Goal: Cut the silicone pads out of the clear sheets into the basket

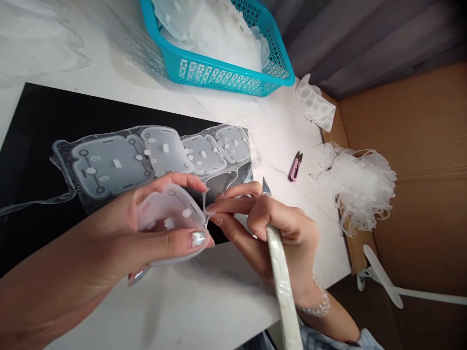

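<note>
My left hand is closed around a translucent silicone piece, bending it into a curve, with the thumb along its near edge. A thin strip of excess silicone sticks up from the piece's right edge. My right hand pinches this strip between thumb and fingertips. The same hand also grips a craft knife with a pale wrapped handle, its blade pointing up and away from the piece. Behind my hands, a moulded sheet of similar pieces lies on a black mat.
A turquoise basket at the back holds whitish pieces. Pink thread snips lie on the white table to the right. Trimmed scraps heap at the edge of a cardboard box. Translucent sheets lie at upper left.
</note>
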`<state>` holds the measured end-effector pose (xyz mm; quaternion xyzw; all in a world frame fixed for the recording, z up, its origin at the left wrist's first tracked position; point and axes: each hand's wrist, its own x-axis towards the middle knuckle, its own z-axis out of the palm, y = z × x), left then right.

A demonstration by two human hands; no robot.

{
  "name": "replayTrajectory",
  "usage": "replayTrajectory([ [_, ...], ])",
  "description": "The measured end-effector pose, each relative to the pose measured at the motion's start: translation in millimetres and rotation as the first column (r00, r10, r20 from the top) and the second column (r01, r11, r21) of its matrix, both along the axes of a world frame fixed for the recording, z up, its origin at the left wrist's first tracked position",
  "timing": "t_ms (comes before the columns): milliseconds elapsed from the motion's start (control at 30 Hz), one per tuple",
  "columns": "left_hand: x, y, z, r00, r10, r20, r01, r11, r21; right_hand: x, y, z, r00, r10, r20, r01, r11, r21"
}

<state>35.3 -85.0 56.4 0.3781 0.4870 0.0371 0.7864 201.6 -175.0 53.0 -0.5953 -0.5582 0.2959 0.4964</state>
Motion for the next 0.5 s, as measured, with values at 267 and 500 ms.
replayTrajectory([
  [267, 1.0, -3.8, -25.5, 0.996, -0.082, -0.026, 0.084, 0.989, 0.122, 17.5, -0.3, 10.3, 0.961, -0.072, -0.266, 0.019, 0.981, -0.195],
  [500, 3.9, -3.6, -6.7, 0.986, -0.091, -0.138, 0.089, 0.996, -0.022, 16.2, -4.8, 17.6, 0.982, -0.036, -0.185, -0.016, 0.963, -0.271],
])
